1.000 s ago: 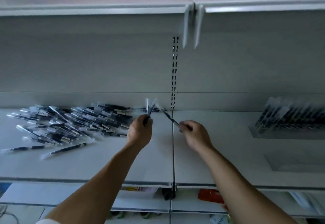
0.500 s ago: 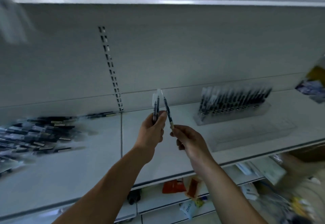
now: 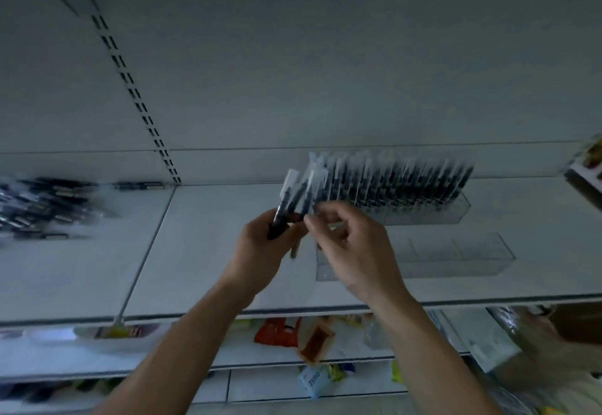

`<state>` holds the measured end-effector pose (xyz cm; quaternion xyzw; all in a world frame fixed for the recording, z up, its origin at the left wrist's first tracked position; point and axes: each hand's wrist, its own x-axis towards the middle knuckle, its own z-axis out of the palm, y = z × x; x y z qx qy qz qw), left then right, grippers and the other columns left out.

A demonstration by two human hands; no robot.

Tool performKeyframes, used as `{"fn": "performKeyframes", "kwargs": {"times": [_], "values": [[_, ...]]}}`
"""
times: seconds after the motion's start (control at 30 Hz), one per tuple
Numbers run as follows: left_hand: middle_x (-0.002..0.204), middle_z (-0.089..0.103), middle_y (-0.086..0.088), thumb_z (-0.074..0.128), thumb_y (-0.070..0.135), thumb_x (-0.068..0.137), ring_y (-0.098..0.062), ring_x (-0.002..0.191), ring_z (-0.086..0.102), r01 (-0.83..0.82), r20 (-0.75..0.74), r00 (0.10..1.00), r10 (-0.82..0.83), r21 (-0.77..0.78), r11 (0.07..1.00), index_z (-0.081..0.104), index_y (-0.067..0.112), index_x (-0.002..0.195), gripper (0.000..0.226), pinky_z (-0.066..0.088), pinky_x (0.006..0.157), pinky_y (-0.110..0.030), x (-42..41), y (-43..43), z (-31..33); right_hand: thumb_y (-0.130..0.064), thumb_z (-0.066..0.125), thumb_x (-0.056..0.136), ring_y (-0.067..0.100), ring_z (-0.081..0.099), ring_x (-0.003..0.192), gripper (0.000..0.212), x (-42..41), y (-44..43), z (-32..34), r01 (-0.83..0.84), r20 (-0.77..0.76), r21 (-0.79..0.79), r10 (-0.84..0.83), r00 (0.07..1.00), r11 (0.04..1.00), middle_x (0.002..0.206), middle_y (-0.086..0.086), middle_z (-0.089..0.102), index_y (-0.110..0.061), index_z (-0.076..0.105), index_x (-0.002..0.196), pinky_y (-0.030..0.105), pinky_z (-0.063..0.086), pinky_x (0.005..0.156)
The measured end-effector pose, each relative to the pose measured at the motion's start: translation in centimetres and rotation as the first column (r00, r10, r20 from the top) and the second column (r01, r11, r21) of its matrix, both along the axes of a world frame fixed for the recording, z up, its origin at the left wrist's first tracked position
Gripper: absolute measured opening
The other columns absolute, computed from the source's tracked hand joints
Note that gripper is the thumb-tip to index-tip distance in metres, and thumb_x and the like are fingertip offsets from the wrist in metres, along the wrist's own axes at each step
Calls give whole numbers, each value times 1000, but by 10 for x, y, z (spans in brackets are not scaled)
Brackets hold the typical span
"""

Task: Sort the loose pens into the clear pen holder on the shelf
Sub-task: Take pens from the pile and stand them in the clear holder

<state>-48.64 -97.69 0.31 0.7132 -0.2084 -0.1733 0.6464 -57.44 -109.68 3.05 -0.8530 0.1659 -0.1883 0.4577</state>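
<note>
The step in hand is the transfer: a small batch is carried in front of the holder, and one pen is being separated for insertion. The left hand (image 3: 260, 248) grips a bundle of pens (image 3: 291, 193) in curled fingers, clear caps pointing up and away, over the middle of the shelf (image 3: 202, 251). The right hand (image 3: 358, 251) meets the bundle from the right. Its thumb and forefinger appear to pinch a single pen (image 3: 314, 183) low on the barrel, and the remaining fingers are loosely curled; motion blur prevents a firmer reading of that contact. The clear pen holder (image 3: 433, 211) stands along the rear edge of the shelf, right of centre, just beyond the hands. It carries a dense row of stored pens (image 3: 391, 180), leaning and capped end up. An empty clear tray (image 3: 462, 256) lies in front of it, nearer the front edge, partly behind the right hand. The loose pens (image 3: 42, 206) lie in a heap at the left end of the shelf, well apart from the holder, so much of the task remains. The next move probably calls for drawing the single pen clear of the bundle, aligning it with the lean of the stored row, and seating it at the open left end of the holder. The left hand needs a firm grip so the rest do not slip. Packaged goods (image 3: 277, 333) occupy the shelf below.
</note>
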Motion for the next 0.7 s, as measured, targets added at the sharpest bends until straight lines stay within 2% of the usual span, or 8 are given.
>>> {"fn": "performKeyframes", "kwargs": {"times": [0.07,0.13,0.17,0.23,0.33,0.4,0.5,0.7], "values": [[56,52,6,66,19,89,-8,55,43,-3,58,998,1,44,999,66,12,82,10,35,55,-24,-9,-7,-1,-44,61,89,-3,60,80,23,2,-13,-1,-32,43,-10,33,999,999,93,-16,67,-25,67,101,8,44,65],[68,60,-11,68,18,88,-13,67,51,-9,37,999,8,35,999,68,13,86,6,40,65,-30,-15,-13,-3,-39,65,89,0,62,79,18,2,-24,-4,-60,63,16,59,996,998,88,-14,68,-23,69,96,10,45,65],[78,63,-21,69,20,87,-16,72,53,-7,13,1000,6,27,1000,68,11,91,10,42,69,-33,-18,-16,-3,-37,66,88,1,62,77,17,0,-27,-6,-63,71,40,60,996,997,85,-13,68,-22,68,95,11,46,65],[90,63,-28,70,29,83,-19,77,55,11,-8,1000,-11,35,999,68,8,97,25,44,72,-37,-21,-21,-4,-34,67,88,1,64,74,15,-3,-34,-10,-71,83,90,64,994,993,82,-11,69,-20,68,93,13,48,64],[67,55,-10,69,28,87,-15,64,45,9,49,999,-11,55,998,68,17,91,12,38,61,-29,-20,-23,-4,-33,66,88,2,64,72,12,-2,-44,-10,-72,107,133,58,993,989,80,-9,69,-20,66,89,14,51,64],[63,46,4,60,26,94,-11,59,39,-30,25,999,30,31,999,62,13,92,13,32,54,-24,-14,-19,-4,-33,65,89,7,65,71,13,3,-56,-5,12,182,170,-43,982,985,79,-5,68,-20,64,86,17,52,64],[64,46,5,47,25,100,-7,54,37,-94,-100,990,96,23,995,55,6,103,20,32,50,-19,-3,-12,-1,-29,64,91,15,66,75,13,17,-77,3,153,263,139,-185,947,979,81,0,69,-17,63,87,24,52,67],[71,56,0,45,24,101,-6,51,37,-36,-161,986,30,-36,999,61,11,107,22,32,47,-18,7,-12,-1,-26,63,92,5,63,68,12,44,-83,-1,176,214,-52,-161,963,983,78,-4,67,-16,62,88,9,46,59]]}}
